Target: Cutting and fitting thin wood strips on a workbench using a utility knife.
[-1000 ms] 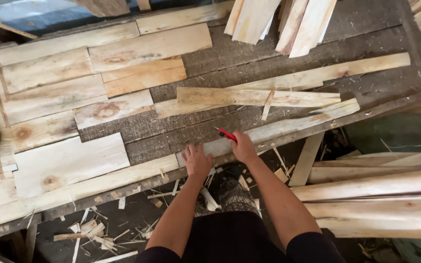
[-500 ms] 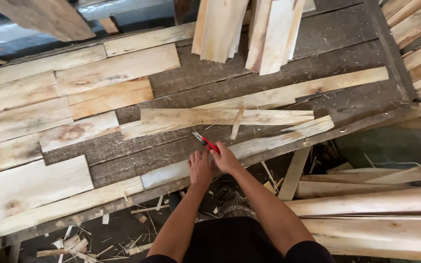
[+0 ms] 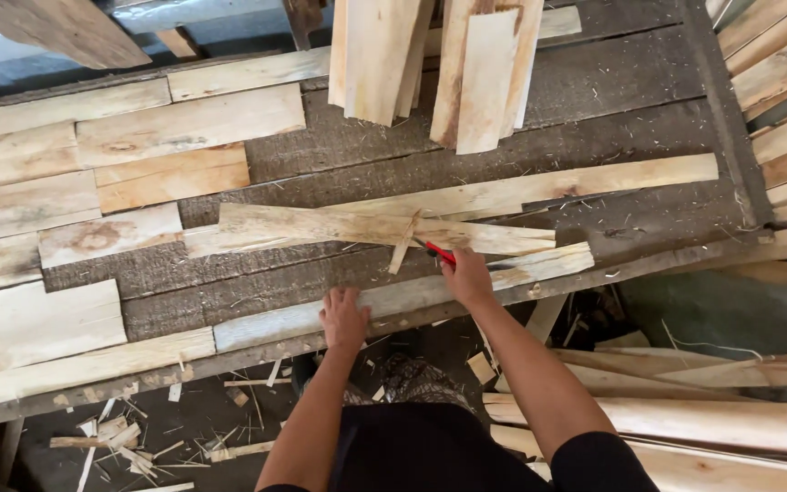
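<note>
My left hand [image 3: 343, 318] lies flat, fingers spread, on a long pale wooden strip [image 3: 266, 321] along the near edge of the dark workbench [image 3: 339, 150]. My right hand [image 3: 467, 276] rests farther right on the same strip and grips a red pencil-like marker [image 3: 439, 252], its tip pointing up-left toward a rough wide plank [image 3: 321, 223] lying just behind. A thin splinter [image 3: 403, 246] leans across that plank beside the marker tip.
Short pale boards [image 3: 93, 191] cover the bench's left half. Several planks [image 3: 430, 64] lean in from the top. A long slat [image 3: 548, 187] lies behind the rough plank. Stacked boards [image 3: 776, 428] fill the right side; offcuts and shavings [image 3: 138, 437] litter the floor below.
My hands have drawn apart: the left stays flat on the strip, the right has slid rightward and forward with the red marker toward the rough plank. The view has shifted.
</note>
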